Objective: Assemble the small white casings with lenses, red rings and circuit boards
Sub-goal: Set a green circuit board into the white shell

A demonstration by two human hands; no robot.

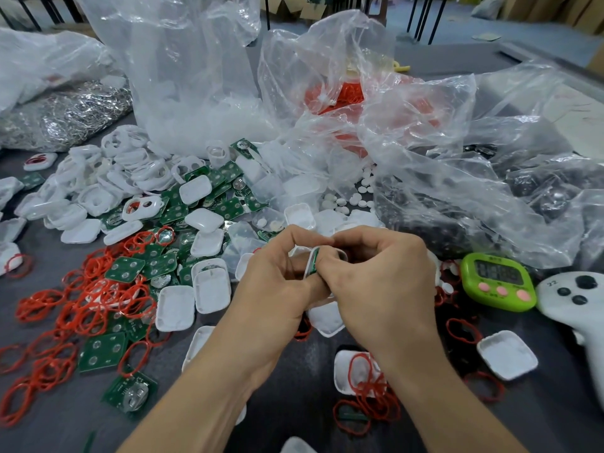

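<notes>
Just left of the lime-green timer (498, 281), both hands meet above the dark grey worktop (294, 397). The left hand (277, 279) curls its fingers round a small white casing (308, 268) held on edge, with the thin green rim of a circuit board (314, 261) showing against its side. The right hand (379, 276) pinches the same casing from the other side, its thumb and bent fingers pressed close.

Far to the left of the timer lies a loose tangle of thin red rings (81, 299), rubbery-looking, spread over flat green boards (101, 351) that are roughly square and dotted with round silvery pads. Between that tangle and the hands sit glossy white shells (175, 307) — rounded squares, shallow, hollow side up.

Nearer the person than the timer, a single white tray-like shell (506, 354) rests alone. To the left of it a second shell (343, 371) has a bunch of red rings draped across it.

Just right of the timer is a smooth white controller (575, 295) with dark round buttons.

Behind the timer rise crinkled clear plastic bags (425, 142); one shows red through its folds, another holds dark pieces. Behind and left of the timer, small white discs (362, 191) are scattered, and far left at the back a bag of shiny silver metal bits (65, 116) slumps on the worktop.
</notes>
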